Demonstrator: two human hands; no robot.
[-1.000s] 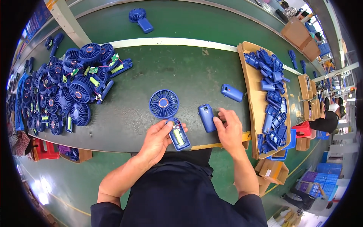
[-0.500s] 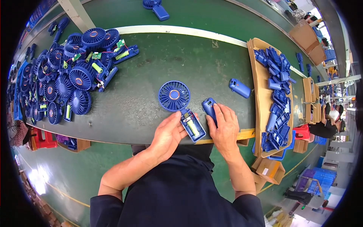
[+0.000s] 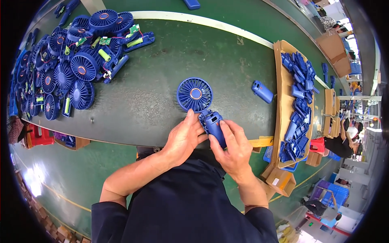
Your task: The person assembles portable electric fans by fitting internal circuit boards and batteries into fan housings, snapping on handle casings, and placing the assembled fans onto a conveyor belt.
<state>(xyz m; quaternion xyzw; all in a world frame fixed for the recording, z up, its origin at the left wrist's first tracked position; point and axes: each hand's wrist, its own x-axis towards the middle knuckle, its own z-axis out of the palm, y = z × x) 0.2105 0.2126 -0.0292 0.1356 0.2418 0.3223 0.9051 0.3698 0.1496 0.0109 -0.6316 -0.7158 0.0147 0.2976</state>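
Observation:
A blue handheld fan [image 3: 195, 94] lies with its round grille away from me and its handle towards me. My left hand [image 3: 181, 139] grips that handle from the left, thumb up near the grille. With thumb and fingers, my right hand [image 3: 235, 149] holds a blue handle cover [image 3: 214, 124] over the open handle. The cover hides the inside of the handle; whether it sits fully flush I cannot tell. Another blue handle cover [image 3: 262, 92] lies apart on the green tabletop [image 3: 146, 89], to the right.
On the left is a heap of blue fans [image 3: 65, 75] with green cells, circuit boards and wires showing. A long cardboard tray [image 3: 278, 121] of blue covers stands at the right edge. Beyond the white strip [image 3: 202, 19] another blue part [image 3: 192, 4] lies at the far side.
My right hand has brought the cover left onto the fan's handle, hiding the green cell that showed inside. The left hand keeps its hold. The whole view has shifted slightly.

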